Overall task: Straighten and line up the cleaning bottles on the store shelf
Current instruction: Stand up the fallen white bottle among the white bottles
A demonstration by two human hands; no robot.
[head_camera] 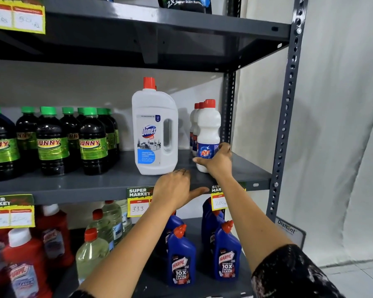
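Observation:
A white Rin bottle (pixel 208 130) with a red cap stands upright at the right end of the middle shelf (pixel 78 186), with two more like it lined up behind. My right hand (pixel 216 161) wraps around its lower part. Left of it stands a large white Domex bottle (pixel 154 130), upright, label facing out. My left hand (pixel 177 188) rests palm down on the shelf's front edge just below the Domex bottle, fingers spread, holding nothing.
Dark Sunny bottles (pixel 52 143) with green caps fill the shelf's left part. Blue Harpic bottles (pixel 181 259), clear bottles (pixel 95 250) and red bottles (pixel 30 261) stand on the shelf below. A grey perforated upright (pixel 285 117) bounds the right side. Price tags (pixel 138 201) hang on the front edge.

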